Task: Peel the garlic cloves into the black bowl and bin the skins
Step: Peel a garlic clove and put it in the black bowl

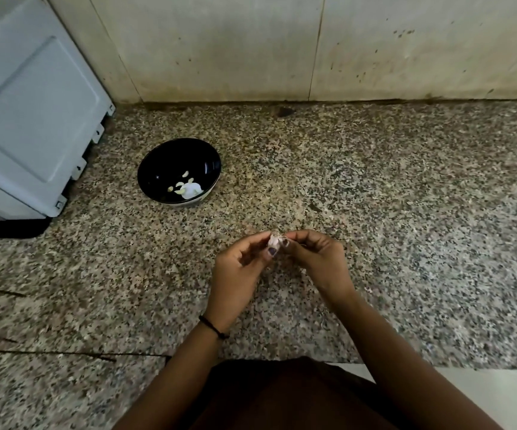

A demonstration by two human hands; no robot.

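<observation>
Above the speckled worktop [375,187], our left hand [238,268] and right hand [316,259] pinch one garlic clove [273,241]; peeled cloves [186,187] sit in the black bowl [158,162].

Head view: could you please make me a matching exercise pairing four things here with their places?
1 black bowl
2 garlic clove
3 wristband
4 white appliance

A on the left wrist
B pinched between left hand and right hand
C on the counter, holding peeled cloves
D far left of view

Pairs: 1-C, 2-B, 3-A, 4-D
</observation>
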